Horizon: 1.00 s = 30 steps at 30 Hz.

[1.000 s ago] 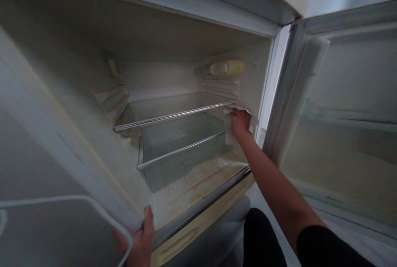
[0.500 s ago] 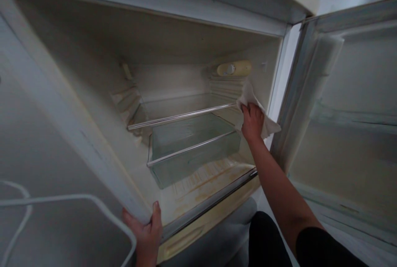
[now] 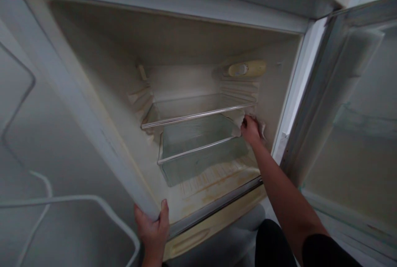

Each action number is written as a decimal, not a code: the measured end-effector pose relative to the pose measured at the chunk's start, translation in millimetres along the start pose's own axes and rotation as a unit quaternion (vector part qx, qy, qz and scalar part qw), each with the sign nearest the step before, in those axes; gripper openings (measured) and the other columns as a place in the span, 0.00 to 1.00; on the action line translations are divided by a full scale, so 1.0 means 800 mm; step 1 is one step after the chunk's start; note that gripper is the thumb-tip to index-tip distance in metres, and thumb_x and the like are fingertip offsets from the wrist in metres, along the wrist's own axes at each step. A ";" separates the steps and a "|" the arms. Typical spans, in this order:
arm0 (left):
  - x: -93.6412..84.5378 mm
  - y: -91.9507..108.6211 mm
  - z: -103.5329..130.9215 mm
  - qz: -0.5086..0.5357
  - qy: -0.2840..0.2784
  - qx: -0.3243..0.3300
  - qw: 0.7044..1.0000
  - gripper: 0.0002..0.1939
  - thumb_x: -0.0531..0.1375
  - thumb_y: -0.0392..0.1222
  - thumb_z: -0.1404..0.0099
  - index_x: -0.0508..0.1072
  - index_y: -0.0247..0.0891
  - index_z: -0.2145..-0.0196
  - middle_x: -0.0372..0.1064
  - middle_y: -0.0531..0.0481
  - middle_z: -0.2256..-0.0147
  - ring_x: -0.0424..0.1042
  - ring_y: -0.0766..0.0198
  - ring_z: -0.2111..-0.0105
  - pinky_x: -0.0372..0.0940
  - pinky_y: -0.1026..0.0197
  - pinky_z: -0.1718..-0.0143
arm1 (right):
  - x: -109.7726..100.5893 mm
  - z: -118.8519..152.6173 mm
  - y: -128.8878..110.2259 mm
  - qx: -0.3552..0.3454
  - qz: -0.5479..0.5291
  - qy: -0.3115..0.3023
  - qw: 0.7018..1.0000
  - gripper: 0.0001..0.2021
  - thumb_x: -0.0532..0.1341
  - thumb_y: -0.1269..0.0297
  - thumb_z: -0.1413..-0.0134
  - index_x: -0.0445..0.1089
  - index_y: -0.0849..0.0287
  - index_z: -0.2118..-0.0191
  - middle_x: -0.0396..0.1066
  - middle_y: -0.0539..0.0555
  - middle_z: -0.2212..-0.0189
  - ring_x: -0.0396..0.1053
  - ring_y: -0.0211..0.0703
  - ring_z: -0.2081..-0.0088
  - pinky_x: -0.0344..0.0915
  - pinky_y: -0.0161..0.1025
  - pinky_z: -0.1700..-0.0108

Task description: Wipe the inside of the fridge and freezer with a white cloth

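refrigerator [image 3: 155, 0], one: door [image 3: 356, 143] swung wide at the right; interior pale, yellowed at the edges.

white cloth or paper [image 3: 263, 129], one, crumpled: lay at the right inner wall, just beside the right end of the glass shelf [image 3: 189, 104] and above the right side of the see-through bin [image 3: 198, 165]. material could not be told.

right hand [image 3: 250, 129]: fingers curled in, closed over the crumpled white piece; arm reached in past the front sill.

left hand [image 3: 153, 229]: wrapped on the lower left of the front frame [image 3: 99, 134], thumb inside, fingers outside.

fittings: yellowed control housing [image 3: 248, 68], upper right, above wall ridges; compartment floor [image 3: 217, 180], brown-stained; white cord or rod [image 3: 83, 197], in the left foreground.

hazards, by judgement: a loose fold could have snagged on the shelf's end or the ridges and been pulled from the fingers. knuckles driven inward could have jolted the shelf off its supports or nudged the bin askew. a hard pull on the frame could have rocked the cabinet. the dim light could have let marks on that wall be missed.
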<state>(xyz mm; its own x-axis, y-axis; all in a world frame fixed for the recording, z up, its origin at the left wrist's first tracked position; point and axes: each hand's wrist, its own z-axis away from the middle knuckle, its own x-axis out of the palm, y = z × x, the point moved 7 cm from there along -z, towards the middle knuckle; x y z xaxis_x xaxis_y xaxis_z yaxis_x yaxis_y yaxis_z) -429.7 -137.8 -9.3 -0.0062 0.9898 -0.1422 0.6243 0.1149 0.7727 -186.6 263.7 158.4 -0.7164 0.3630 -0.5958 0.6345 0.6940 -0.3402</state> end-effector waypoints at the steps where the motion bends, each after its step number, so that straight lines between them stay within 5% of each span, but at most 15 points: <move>1: 0.000 -0.003 0.001 0.002 -0.001 -0.004 1.000 0.41 0.66 0.55 0.45 0.61 0.33 0.39 0.70 0.35 0.51 0.73 0.49 0.53 0.69 0.49 0.49 | 0.003 0.005 -0.009 0.003 -0.071 -0.009 0.997 0.18 0.48 0.69 0.38 0.65 0.64 0.46 0.72 0.63 0.54 0.70 0.45 0.56 0.66 0.39 0.53; 5: 0.000 -0.002 0.002 -0.004 -0.002 -0.009 1.000 0.40 0.66 0.55 0.43 0.61 0.33 0.40 0.70 0.36 0.52 0.74 0.50 0.55 0.69 0.48 0.50 | 0.032 0.029 -0.090 -0.097 -0.263 -0.140 0.950 0.22 0.48 0.59 0.33 0.62 0.61 0.39 0.70 0.62 0.46 0.70 0.44 0.49 0.65 0.41 0.46; 10: -0.001 0.018 0.002 0.014 0.004 -0.004 1.000 0.40 0.64 0.55 0.42 0.61 0.30 0.39 0.70 0.36 0.54 0.74 0.51 0.56 0.69 0.50 0.51 | 0.091 0.052 -0.187 -0.177 -0.043 -0.320 0.930 0.27 0.52 0.45 0.34 0.69 0.60 0.41 0.58 0.66 0.35 0.52 0.63 0.33 0.47 0.63 0.35; 14: -0.001 0.021 0.004 0.014 0.013 -0.005 1.000 0.39 0.65 0.55 0.41 0.60 0.31 0.39 0.70 0.37 0.54 0.74 0.53 0.57 0.70 0.52 0.52 | 0.105 0.074 -0.272 -0.317 -0.177 -0.409 0.837 0.24 0.48 0.51 0.29 0.71 0.60 0.43 0.64 0.62 0.38 0.60 0.49 0.36 0.54 0.48 0.35; 16: -0.001 0.015 0.005 0.016 0.013 -0.006 1.000 0.39 0.65 0.54 0.41 0.59 0.32 0.39 0.70 0.38 0.53 0.74 0.53 0.56 0.70 0.53 0.52 | 0.097 0.081 -0.298 -0.367 -0.262 -0.401 0.797 0.24 0.53 0.49 0.32 0.69 0.60 0.41 0.65 0.60 0.39 0.62 0.45 0.38 0.56 0.41 0.36; 20: 0.000 0.002 0.009 0.023 0.004 -0.009 1.000 0.39 0.65 0.53 0.41 0.58 0.33 0.38 0.69 0.37 0.52 0.74 0.54 0.55 0.69 0.53 0.51 | 0.094 0.077 -0.295 -0.328 -0.253 -0.346 0.842 0.33 0.64 0.44 0.44 0.68 0.62 0.40 0.66 0.63 0.41 0.65 0.52 0.40 0.58 0.44 0.38; 25: -0.003 0.004 0.008 0.005 0.020 0.011 1.000 0.40 0.66 0.53 0.42 0.60 0.33 0.38 0.69 0.39 0.53 0.73 0.53 0.55 0.68 0.51 0.48 | 0.095 0.078 -0.277 -0.309 -0.318 -0.361 0.821 0.17 0.60 0.54 0.39 0.75 0.63 0.55 0.74 0.60 0.51 0.70 0.48 0.49 0.62 0.41 0.46; 27: -0.002 0.004 0.008 0.015 0.017 0.010 1.000 0.38 0.66 0.53 0.42 0.61 0.34 0.39 0.70 0.41 0.54 0.73 0.54 0.55 0.68 0.51 0.47 | 0.100 0.068 -0.261 -0.222 -0.389 -0.372 0.813 0.18 0.58 0.50 0.40 0.74 0.61 0.65 0.75 0.55 0.63 0.71 0.44 0.60 0.64 0.38 0.54; 30: 0.000 0.001 0.008 0.031 0.012 0.005 0.999 0.38 0.66 0.53 0.42 0.61 0.34 0.40 0.70 0.40 0.54 0.73 0.53 0.55 0.69 0.50 0.47 | 0.110 0.041 -0.218 0.030 -0.536 -0.309 0.785 0.24 0.54 0.40 0.43 0.69 0.59 0.71 0.70 0.50 0.75 0.68 0.42 0.69 0.65 0.38 0.62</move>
<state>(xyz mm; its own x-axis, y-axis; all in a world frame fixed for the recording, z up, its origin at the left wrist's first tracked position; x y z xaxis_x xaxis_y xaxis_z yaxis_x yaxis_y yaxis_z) -423.7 -138.1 -12.6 0.0140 0.9967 -0.0797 0.6315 0.0530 0.7736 -350.8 154.2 140.9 -0.5830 -0.7931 -0.1765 -0.2109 0.3576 -0.9098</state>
